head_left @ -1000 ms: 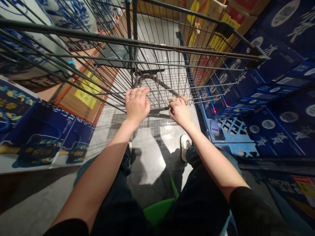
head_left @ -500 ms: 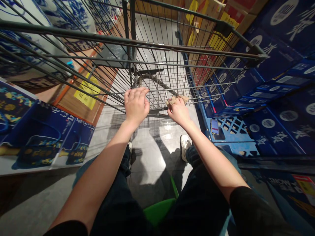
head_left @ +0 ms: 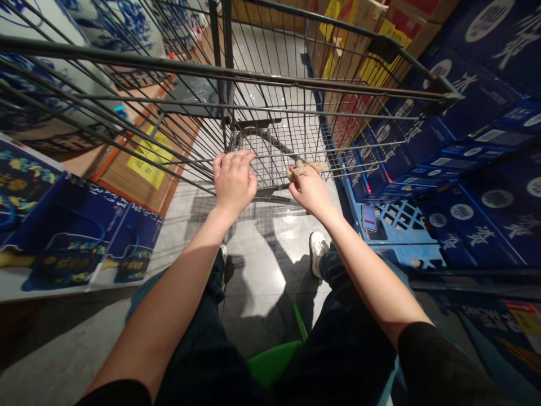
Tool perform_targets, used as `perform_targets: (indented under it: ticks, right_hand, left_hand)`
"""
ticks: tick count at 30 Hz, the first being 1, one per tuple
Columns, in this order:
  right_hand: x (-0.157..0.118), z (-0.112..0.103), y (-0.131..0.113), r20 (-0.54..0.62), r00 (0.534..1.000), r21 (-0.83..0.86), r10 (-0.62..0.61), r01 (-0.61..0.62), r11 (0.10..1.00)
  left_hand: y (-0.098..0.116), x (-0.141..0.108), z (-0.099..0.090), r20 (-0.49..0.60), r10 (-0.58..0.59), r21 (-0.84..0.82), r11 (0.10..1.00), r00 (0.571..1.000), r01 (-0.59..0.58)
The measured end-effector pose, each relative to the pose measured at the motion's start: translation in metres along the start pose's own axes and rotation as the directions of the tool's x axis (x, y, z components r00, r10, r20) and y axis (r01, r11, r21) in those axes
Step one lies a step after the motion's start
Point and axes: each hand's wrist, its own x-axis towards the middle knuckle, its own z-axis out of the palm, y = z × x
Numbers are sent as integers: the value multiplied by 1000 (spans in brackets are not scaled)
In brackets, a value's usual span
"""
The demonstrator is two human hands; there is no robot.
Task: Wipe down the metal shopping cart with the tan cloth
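Right hand (head_left: 313, 192) had shifted slightly right, fingers clenched on a crumpled beige cloth (head_left: 307, 168) lying left-to-right along the near edge of the dark metal wire cart (head_left: 270, 79); left hand (head_left: 234, 180) rested left, grip unclear.

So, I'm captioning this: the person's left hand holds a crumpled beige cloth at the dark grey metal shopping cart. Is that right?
Wrong hand: the head view shows the person's right hand holding the crumpled beige cloth at the dark grey metal shopping cart.
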Motion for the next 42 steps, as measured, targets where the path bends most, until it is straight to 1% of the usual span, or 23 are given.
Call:
perform_targets:
  ticks: [2,4,5,8,10,11,13,15,16,17,19,22,24,26,29,31,32,35,37,39,42]
  right_hand:
    - [0,-2,-2,-87,995,13,-38,40,999]
    - [-1,0,-3,-128,991,6,-41,42,999]
    - [-2,1,-4,-109,994,-1,-28,28,1000]
    - [-2,6,-3,17,999,-15,44,-44,999]
    - [0,6,-3,58,994,-2,92,-92,996]
    - [0,5,-3,44,994,13,105,-106,994]
    - [2,2,-4,-41,994,44,97,-96,994]
    - [2,-1,-6,-151,988,51,44,-37,998]
    - [2,-1,-7,-188,982,40,12,-4,999]
    - [2,-1,-7,-203,979,24,-11,16,1000]
    - [1,3,-8,-162,987,-15,-9,7,1000]
    - [0,9,-6,-38,997,-53,61,-63,997]
    - [0,9,-4,2,997,-50,76,-76,996]
    - [0,6,-2,-22,999,-33,35,-35,999]
    - [1,1,2,-149,988,-2,-43,43,999]
    - [1,1,4,-195,979,15,-58,62,998]
    - [1,4,4,-181,982,17,-49,53,998]
    - [1,12,2,-71,997,-27,4,-6,1000]
    - [2,13,0,-25,999,-58,48,-49,997]
    - [3,10,-3,-33,998,-56,54,-56,997]
    - [5,2,-5,-135,991,-14,0,-2,1000]
  left_hand:
    - [0,0,1,-3,-1,-2,1000,1000,1]
    - [-1,0,1,-5,6,3,1000,1000,-6]
    - [-1,0,1,-5,10,7,1000,1000,-10]
    - [0,0,0,5,15,18,1000,1000,-16]
    - [1,0,-1,18,5,25,1000,1000,-5]
    - [2,0,-1,27,-4,28,1000,1000,3]
    - [3,1,-2,45,-18,34,999,999,16]
    - [3,1,-2,53,-20,28,999,998,18]
    - [2,1,-2,49,-16,22,1000,999,15]
    - [2,1,-2,40,-10,15,1000,999,10]
    - [2,0,-1,23,-2,8,1000,1000,2]
    - [2,0,-1,19,0,15,1000,1000,0]
    - [2,0,-1,25,-4,22,1000,1000,3]
    - [2,0,-1,28,-9,21,1000,1000,8]
    - [1,0,0,18,-4,3,1000,1000,4]
    - [1,0,-1,16,1,1,1000,1000,-1]
    - [1,0,-1,22,-2,5,1000,1000,2]
    - [2,1,-1,44,-23,9,1000,999,23]
    - [2,1,-1,38,-28,-10,1000,999,28]
    - [1,0,0,22,-23,-34,999,999,24]
    - [0,0,0,14,-16,-53,998,1000,17]
